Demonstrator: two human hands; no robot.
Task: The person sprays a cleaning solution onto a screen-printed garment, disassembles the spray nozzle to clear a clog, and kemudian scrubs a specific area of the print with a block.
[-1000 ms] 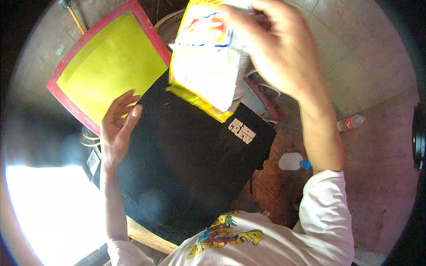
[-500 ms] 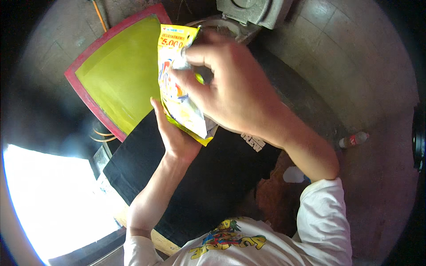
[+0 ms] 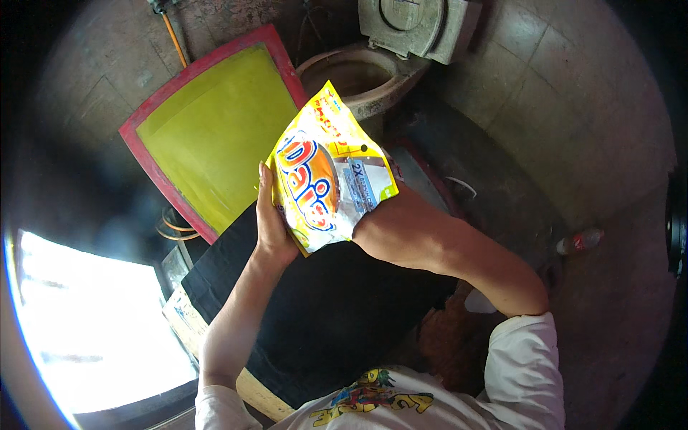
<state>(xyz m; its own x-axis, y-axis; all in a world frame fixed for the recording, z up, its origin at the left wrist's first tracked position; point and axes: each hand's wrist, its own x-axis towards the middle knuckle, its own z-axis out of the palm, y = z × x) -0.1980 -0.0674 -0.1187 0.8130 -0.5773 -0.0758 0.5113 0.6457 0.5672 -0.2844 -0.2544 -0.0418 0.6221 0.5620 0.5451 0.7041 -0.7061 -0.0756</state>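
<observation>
A yellow and white detergent packet, with a large orange and blue print, is held up over a black cloth. My left hand grips the packet's lower left edge, the thumb pointing up along its side. My right forearm reaches in from the right, and its hand is hidden at the packet. I cannot tell whether the hidden fingers are behind or inside it. The black cloth is spread flat on a pale board in front of me.
Behind the packet a red-framed panel with yellow-green mesh leans at the far left. A stained toilet bowl with a raised lid stands at the back. A plastic bottle lies on the floor at right. Bright glare fills the lower left.
The packet has turned its broad front toward me and sits lower. My right hand, seen earlier with fingers at the packet's top edge, has gone down out of sight at its right side.
</observation>
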